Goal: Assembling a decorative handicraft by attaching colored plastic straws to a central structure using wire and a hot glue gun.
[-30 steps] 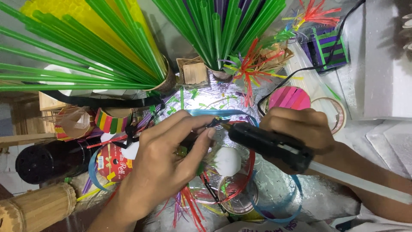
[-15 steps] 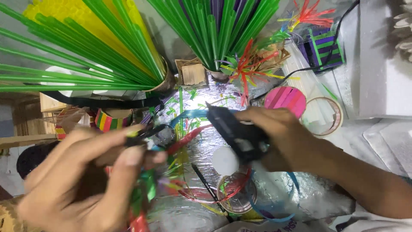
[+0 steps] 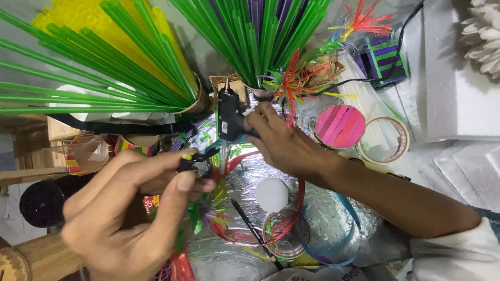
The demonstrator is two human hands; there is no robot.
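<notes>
Head view: right hand (image 3: 284,143) grips a black glue gun (image 3: 228,115), long axis upright in frame, nozzle pointing away. Left hand (image 3: 125,208) pinches a small dark piece (image 3: 188,162).

Glue gun (image 3: 229,115) behind foam ball (image 3: 271,195); tape roll (image 3: 383,140) right of both

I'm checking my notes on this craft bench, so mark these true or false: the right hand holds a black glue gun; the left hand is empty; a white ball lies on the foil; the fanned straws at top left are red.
1. The right hand holds a black glue gun. True.
2. The left hand is empty. False: its fingertips pinch a small dark piece.
3. A white ball lies on the foil. True.
4. The fanned straws at top left are red. False: they are green and yellow.
</notes>
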